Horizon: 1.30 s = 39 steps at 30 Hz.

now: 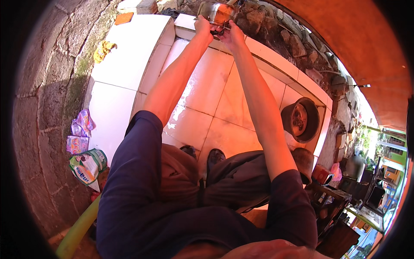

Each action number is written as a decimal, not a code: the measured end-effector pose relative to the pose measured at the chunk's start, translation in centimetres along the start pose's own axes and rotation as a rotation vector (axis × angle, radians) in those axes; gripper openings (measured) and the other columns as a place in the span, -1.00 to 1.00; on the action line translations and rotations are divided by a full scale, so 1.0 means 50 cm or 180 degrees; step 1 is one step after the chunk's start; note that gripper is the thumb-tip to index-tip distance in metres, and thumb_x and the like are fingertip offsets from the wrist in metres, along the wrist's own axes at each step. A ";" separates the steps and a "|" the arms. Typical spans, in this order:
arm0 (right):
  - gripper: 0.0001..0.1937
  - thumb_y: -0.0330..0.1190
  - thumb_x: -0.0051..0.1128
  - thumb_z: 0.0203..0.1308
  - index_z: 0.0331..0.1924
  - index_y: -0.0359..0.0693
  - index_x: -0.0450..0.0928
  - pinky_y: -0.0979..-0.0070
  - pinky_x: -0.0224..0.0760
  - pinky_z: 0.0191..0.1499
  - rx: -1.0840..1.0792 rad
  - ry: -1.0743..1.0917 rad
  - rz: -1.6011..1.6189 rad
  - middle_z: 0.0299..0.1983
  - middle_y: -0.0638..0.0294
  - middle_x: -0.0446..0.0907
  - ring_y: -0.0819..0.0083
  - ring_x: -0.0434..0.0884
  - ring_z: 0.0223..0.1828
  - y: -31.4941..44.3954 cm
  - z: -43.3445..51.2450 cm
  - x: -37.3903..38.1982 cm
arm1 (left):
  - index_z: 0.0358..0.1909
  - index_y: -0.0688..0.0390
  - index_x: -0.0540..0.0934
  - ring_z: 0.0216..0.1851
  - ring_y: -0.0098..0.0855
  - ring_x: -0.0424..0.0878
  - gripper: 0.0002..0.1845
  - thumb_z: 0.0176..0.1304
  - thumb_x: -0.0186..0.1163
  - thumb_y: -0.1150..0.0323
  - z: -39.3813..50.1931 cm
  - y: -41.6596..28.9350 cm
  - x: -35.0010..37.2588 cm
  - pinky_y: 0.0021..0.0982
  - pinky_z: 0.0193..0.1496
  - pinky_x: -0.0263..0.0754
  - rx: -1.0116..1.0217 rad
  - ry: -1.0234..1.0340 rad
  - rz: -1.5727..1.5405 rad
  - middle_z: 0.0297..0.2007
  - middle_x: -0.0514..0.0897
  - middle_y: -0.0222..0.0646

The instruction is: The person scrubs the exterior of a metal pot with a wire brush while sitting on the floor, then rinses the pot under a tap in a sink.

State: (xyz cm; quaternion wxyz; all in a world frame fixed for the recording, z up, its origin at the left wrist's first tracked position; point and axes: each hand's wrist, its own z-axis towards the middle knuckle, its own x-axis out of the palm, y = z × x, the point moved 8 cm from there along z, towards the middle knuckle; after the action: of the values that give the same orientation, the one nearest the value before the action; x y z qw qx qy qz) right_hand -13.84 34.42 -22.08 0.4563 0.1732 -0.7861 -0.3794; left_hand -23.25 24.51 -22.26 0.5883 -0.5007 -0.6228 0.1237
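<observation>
At the far end of my stretched arms is a shiny metal pot with dark fittings on its near side. My left hand grips it from the left, thumb against the wall. On the right, my right hand holds the same pot, its thumb up along the side. A black handle shows between the two hands. The pot is over the far white-tiled rim; whether it touches that rim cannot be told. Its inside is hidden from me.
Wet tiles cover the sunken basin floor. A dark basin stands at right. On the left ledge lie a yellow cloth, an orange sponge and plastic packets. Rocks lie beyond the rim; a stone wall borders the left.
</observation>
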 end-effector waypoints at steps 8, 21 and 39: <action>-0.66 -0.34 -0.36 0.65 0.25 -0.35 0.35 -0.12 0.45 0.37 -0.0250 -0.0525 0.0545 0.25 -0.09 0.51 -0.01 0.57 0.25 0.075 0.061 -0.106 | 0.18 0.25 0.42 0.10 -0.12 0.68 -0.58 0.71 -0.20 0.09 -0.013 -0.009 0.009 -0.05 0.26 0.64 -0.0425 0.0128 -0.0741 0.11 0.64 -0.10; -0.64 -0.26 -0.19 0.64 0.15 -0.36 0.54 0.06 0.55 0.29 -0.0240 -0.0411 0.0297 0.12 -0.04 0.63 0.13 0.66 0.11 0.037 0.105 0.008 | -0.11 0.03 0.62 -0.35 -0.48 0.54 -0.71 0.63 -0.06 0.15 0.003 -0.018 -0.167 -0.35 -0.22 0.51 -0.0736 0.0404 0.1084 -0.34 0.65 -0.45; -0.67 -0.16 -0.08 0.58 0.08 -0.22 0.57 0.21 0.60 0.04 -0.0413 -0.0173 -0.0754 -0.01 0.18 0.69 0.34 0.70 -0.04 0.144 0.040 -0.157 | 0.12 0.19 0.65 -0.10 -0.47 0.68 -0.63 0.61 0.04 0.14 -0.008 0.036 -0.048 -0.31 0.05 0.62 -0.0270 0.0386 0.0975 -0.06 0.74 -0.41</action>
State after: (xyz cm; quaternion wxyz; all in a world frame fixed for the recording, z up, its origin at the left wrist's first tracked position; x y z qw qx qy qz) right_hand -10.87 44.84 -21.85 0.3971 0.2245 -0.7460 -0.4852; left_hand -22.49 23.34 -24.94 0.5775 -0.6207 -0.5072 0.1550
